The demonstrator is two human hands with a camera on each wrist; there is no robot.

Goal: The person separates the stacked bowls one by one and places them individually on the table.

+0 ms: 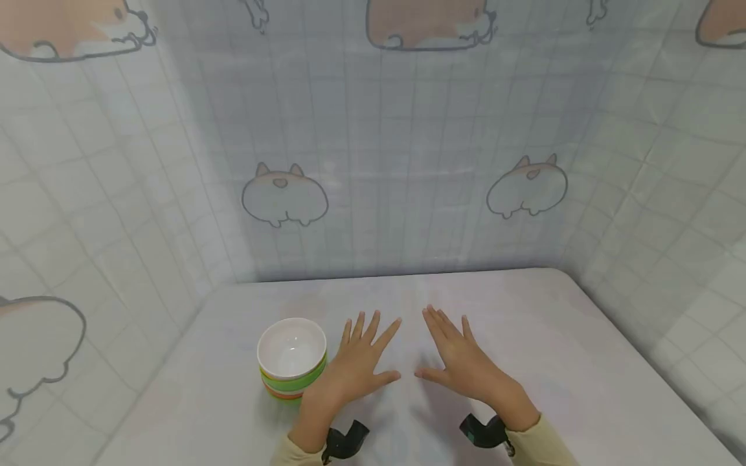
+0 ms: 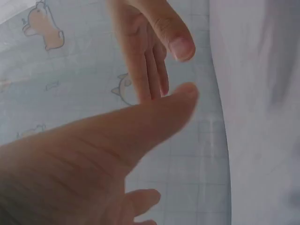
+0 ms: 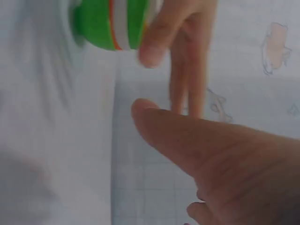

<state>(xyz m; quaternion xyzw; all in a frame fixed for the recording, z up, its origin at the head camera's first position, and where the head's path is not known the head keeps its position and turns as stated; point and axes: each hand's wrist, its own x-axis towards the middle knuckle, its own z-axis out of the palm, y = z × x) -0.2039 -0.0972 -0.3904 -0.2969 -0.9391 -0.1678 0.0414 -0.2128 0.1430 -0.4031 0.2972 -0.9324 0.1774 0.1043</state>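
Observation:
A stack of nested bowls (image 1: 293, 349), white inside with green and orange bands outside, stands on the table left of both hands. My left hand (image 1: 357, 366), fingers spread and thumb pointing right, is just right of the stack and overlaps its edge in the head view. My right hand (image 1: 460, 359) faces it across a gap, its fingers straight and its thumb stretched toward the left. Neither hand holds anything. In the right wrist view, the green side of the bowls (image 3: 96, 26) shows behind the left hand (image 3: 192, 42).
The pale table (image 1: 501, 310) has a rounded far right corner. Behind it and along both sides hang sheets with a grid and cartoon dog print (image 1: 373, 142). A black strap-like camera mount (image 1: 346, 440) sits at the left wrist, another mount (image 1: 484, 432) at the right.

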